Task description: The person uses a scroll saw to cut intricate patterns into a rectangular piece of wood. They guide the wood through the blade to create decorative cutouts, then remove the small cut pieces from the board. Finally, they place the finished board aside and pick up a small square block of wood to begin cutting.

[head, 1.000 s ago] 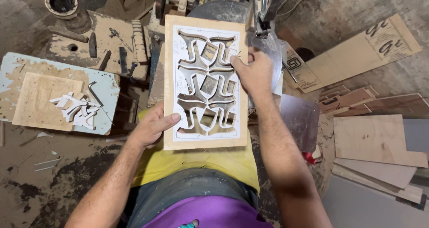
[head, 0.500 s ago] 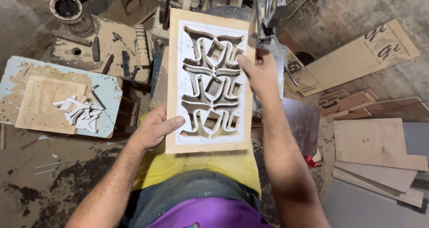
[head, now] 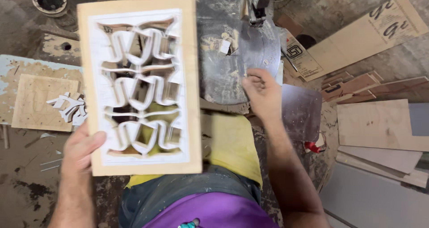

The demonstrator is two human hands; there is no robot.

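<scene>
While half second ago both hands held pale rectangular plywood panel with white paper pattern and fretwork cut-outs [head: 138, 85] flat on round grey metal saw table [head: 237, 49], panel now lifted off, swung left. Left hand [head: 80, 149] alone clamps its lower left edge, thumb over face. Right hand [head: 261, 91] released, fingers loosely spread, empty, resting on table rim near blade arm [head: 255, 4]. Cutting paused; table bare. White offcuts [head: 69, 107] lie on board at left.

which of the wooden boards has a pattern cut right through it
The framed panel held up by the left hand; its fretwork openings show through, unlike the uncut plain boards stacked at right.
</scene>
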